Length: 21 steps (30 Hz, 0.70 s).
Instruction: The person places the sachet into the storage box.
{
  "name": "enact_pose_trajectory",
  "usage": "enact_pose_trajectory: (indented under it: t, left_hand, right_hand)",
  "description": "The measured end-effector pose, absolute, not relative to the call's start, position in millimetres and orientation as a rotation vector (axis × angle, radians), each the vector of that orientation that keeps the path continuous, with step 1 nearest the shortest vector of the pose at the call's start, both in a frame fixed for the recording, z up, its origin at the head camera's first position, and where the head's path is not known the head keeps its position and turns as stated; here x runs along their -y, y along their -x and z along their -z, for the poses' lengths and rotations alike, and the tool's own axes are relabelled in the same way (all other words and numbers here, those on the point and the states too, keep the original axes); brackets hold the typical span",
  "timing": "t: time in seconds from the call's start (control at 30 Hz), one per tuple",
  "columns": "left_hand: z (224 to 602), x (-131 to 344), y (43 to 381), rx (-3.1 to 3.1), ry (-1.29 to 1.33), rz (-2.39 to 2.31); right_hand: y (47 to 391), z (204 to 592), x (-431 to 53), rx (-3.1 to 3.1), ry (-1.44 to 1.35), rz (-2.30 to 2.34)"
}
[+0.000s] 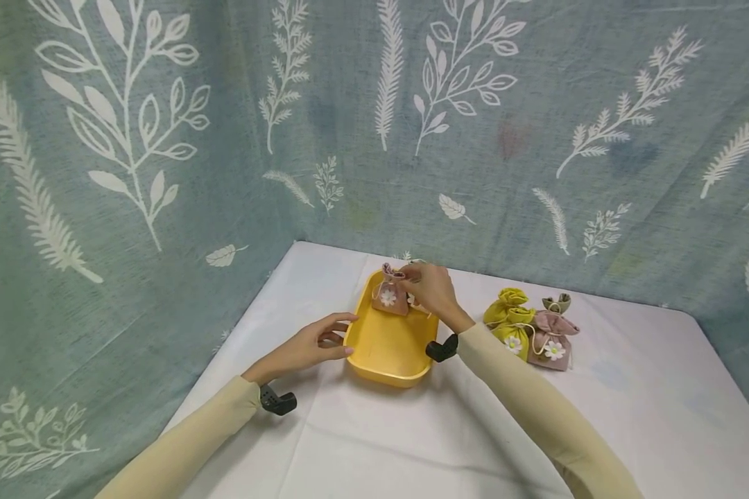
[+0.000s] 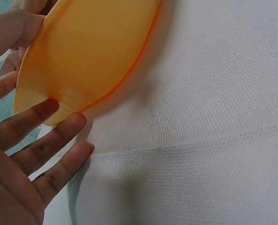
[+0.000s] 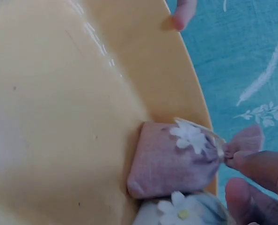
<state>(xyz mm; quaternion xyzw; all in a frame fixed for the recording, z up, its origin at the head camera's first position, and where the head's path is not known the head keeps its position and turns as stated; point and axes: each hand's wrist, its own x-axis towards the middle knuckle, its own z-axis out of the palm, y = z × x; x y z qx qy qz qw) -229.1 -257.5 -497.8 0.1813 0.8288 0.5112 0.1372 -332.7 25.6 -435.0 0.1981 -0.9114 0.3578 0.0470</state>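
My right hand pinches the tied neck of a small pink drawstring pouch with a white fabric flower, at the far end of a yellow tray. In the right wrist view the pink pouch leans on the tray wall. A greyish pouch, also with a white flower, sits right beside it and is partly cut off by the frame. My left hand rests at the tray's left rim, fingers spread. The left wrist view shows the fingertips along the tray's outer edge.
To the right of the tray, a cluster of pouches stands on the white tablecloth: yellow-green pouches, a pink one and an olive-topped one behind. A patterned blue-green curtain borders the table at the back and left.
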Motion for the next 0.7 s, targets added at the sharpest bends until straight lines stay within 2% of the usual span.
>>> enact_pose_trajectory:
  t: [0.27, 0.7]
  left_hand:
    - [495.6, 256.4, 228.9, -2.406, -0.523, -1.473]
    - [496.5, 255.8, 229.4, -2.418, -0.512, -1.466]
  right_hand:
    - [319.0, 421.9, -52.3, 2.692, -0.651, -1.197]
    - [294.3, 412.9, -115.1, 2.73, -0.568, -1.168]
